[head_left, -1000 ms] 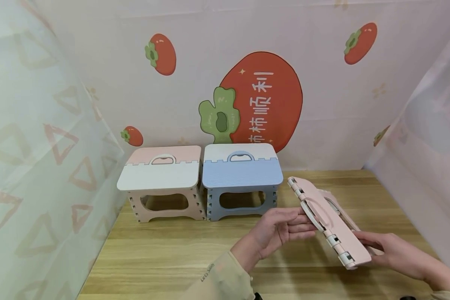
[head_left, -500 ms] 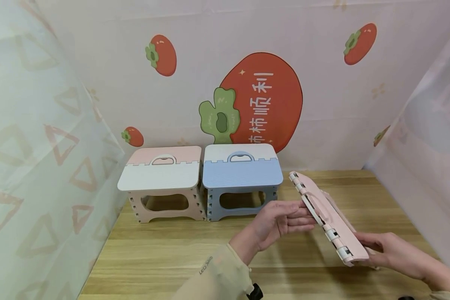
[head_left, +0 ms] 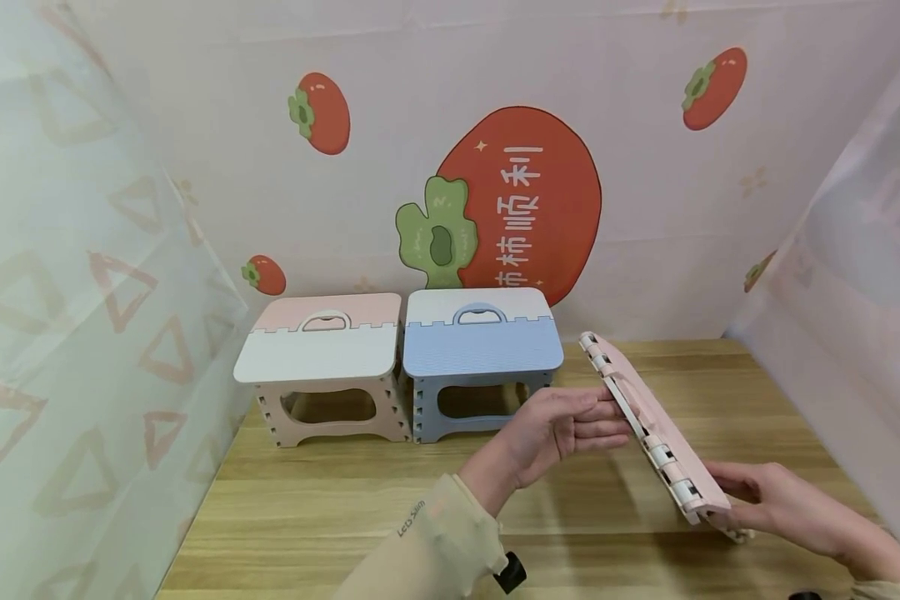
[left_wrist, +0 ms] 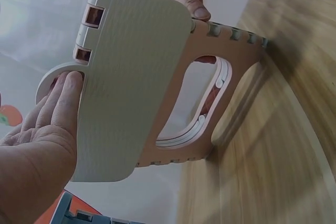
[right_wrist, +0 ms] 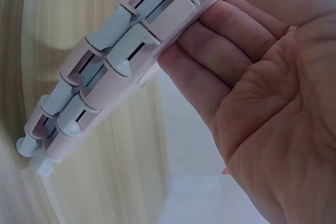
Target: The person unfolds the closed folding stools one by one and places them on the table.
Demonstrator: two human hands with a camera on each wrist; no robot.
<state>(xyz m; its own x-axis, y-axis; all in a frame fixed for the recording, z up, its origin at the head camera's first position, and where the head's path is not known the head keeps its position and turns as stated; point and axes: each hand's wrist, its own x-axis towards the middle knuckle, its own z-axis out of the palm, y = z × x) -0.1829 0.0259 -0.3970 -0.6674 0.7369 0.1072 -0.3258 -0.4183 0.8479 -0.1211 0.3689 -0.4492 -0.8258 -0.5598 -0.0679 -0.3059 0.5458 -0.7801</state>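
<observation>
A pink-and-white folding stool (head_left: pixel 658 417), nearly folded flat, stands tilted over the right part of the table, its hinged edge facing left. My right hand (head_left: pixel 783 504) grips its near right end, thumb and fingers on either side; the right wrist view shows the thumb and fingers at the hinged legs (right_wrist: pixel 100 72). My left hand (head_left: pixel 551 433) lies with straight fingers against the hinged edge by the carrying handle. In the left wrist view, the left fingertips press at the handle opening beside the white seat half (left_wrist: pixel 134 82). A pink leg panel (left_wrist: pixel 233 66) sticks out below the seat.
An unfolded pink-and-white stool (head_left: pixel 318 354) and an unfolded blue-and-white stool (head_left: pixel 483 350) stand side by side toward the back of the wooden table (head_left: pixel 330 517). A fabric backdrop (head_left: pixel 645 275) printed with persimmons rises behind; more fabric hangs at both sides.
The held stool has folded flatter and turned more edge-on, its seat halves and legs closing together. My left hand has risen slightly with the edge; the right keeps its grip. Both standing stools stay put.
</observation>
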